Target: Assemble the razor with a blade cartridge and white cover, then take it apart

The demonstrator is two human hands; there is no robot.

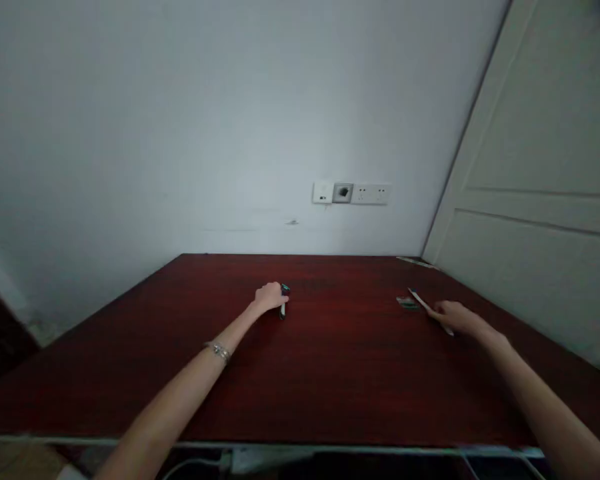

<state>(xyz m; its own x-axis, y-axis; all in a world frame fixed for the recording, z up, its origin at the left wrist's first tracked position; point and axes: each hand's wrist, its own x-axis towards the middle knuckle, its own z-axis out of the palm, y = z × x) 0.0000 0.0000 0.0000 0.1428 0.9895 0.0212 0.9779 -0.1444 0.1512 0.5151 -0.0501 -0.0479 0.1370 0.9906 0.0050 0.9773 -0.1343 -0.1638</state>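
Observation:
In the head view my left hand [269, 296] is closed around a short item with a dark and green wider head and a pale handle, looking like a razor [283, 311]. It is upright or nearly so, above the dark red table [330, 373]. To the right, my right hand [453, 316] grips a slim pale stick [419, 299], tilted with its far tip up and left; its exact kind is too small to tell. Just left of that stick lies a small clear packet with green print [407, 303].
Behind the table rises a pale wall with a row of sockets [371, 194]. A white panelled door [535, 220] borders the right side. A thin pale strip [417, 263] lies at the far right corner. Cables [195, 461] show below the front edge.

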